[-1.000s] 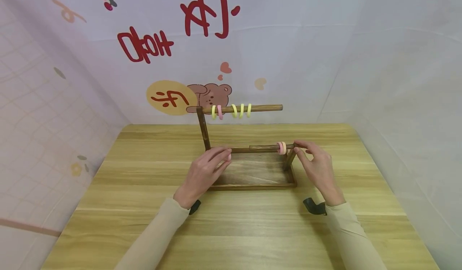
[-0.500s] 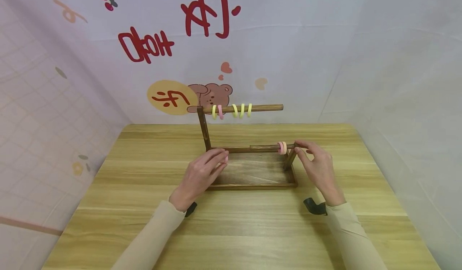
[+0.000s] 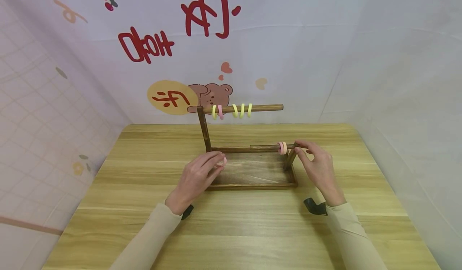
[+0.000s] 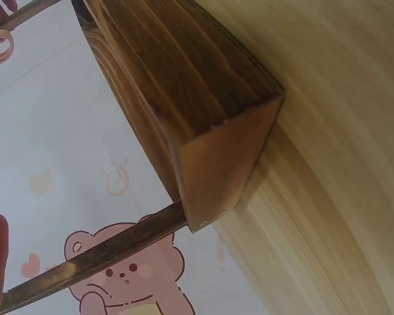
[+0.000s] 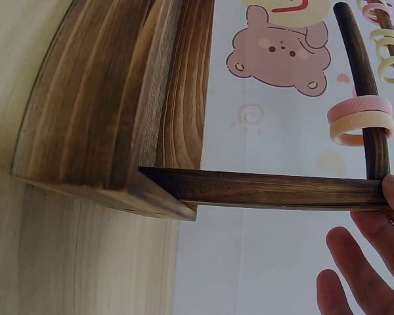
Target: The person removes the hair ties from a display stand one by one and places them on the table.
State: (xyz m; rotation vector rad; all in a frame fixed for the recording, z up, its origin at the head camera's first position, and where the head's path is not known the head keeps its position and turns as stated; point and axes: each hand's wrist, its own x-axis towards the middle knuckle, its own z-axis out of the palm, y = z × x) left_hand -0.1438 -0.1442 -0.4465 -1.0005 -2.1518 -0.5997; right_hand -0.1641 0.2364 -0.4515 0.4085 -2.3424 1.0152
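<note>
In the head view, a dark wooden rack with a shallow tray base (image 3: 252,187) stands on the table. My left hand (image 3: 193,177) pinches a pale pink hair tie (image 3: 224,161) above the tray's left part; its fingers only edge into the left wrist view. My right hand (image 3: 319,167) pinches the top of the short right post (image 3: 290,159), at the end of the lower rod (image 3: 265,147). Around that rod hang a pink hair tie (image 5: 360,105) and a peach hair tie (image 5: 361,122), side by side.
Behind, a taller left post (image 3: 204,129) carries the upper rod (image 3: 268,108). On it hang several yellow hair ties (image 3: 242,111) and one pink hair tie (image 3: 220,112). A printed white curtain (image 3: 288,53) closes off the wooden table's (image 3: 245,230) back.
My left hand has moved slightly left and down with the pale pink hair tie, away from the lower rod. The right hand stays on the post.
</note>
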